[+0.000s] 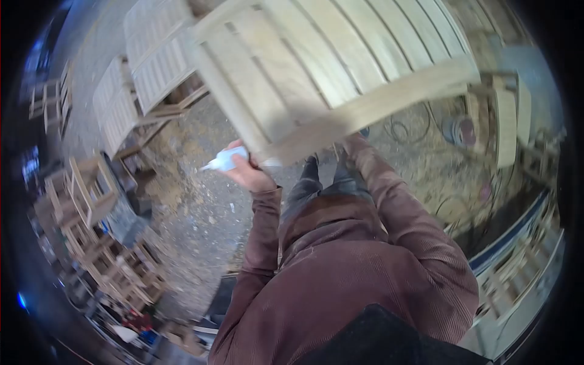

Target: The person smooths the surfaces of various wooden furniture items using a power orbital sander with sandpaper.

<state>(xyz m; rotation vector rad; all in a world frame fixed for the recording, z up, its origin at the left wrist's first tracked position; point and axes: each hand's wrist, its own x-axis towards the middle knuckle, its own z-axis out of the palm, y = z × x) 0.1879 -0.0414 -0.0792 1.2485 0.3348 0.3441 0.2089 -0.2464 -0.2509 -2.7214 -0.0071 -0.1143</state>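
My left hand (252, 176) is wrapped round a white squeeze bottle (230, 159), whose narrow nozzle points left. It looks like a glue bottle. Just above and right of that hand is the near corner of a slatted wooden tabletop (304, 73), pale and unfinished, with a thick edge rail (377, 115). My right hand (354, 144) reaches up to the underside of this rail. Its fingers are hidden behind the wood, so its grip cannot be made out.
More slatted wooden pieces (115, 109) stand at upper left. Wooden frames (91, 188) and stacked offcuts fill the left side. Sawdust covers the floor (188, 225). A bucket (457, 131) and loose cables (401, 129) lie at right, near a long bench (511, 243).
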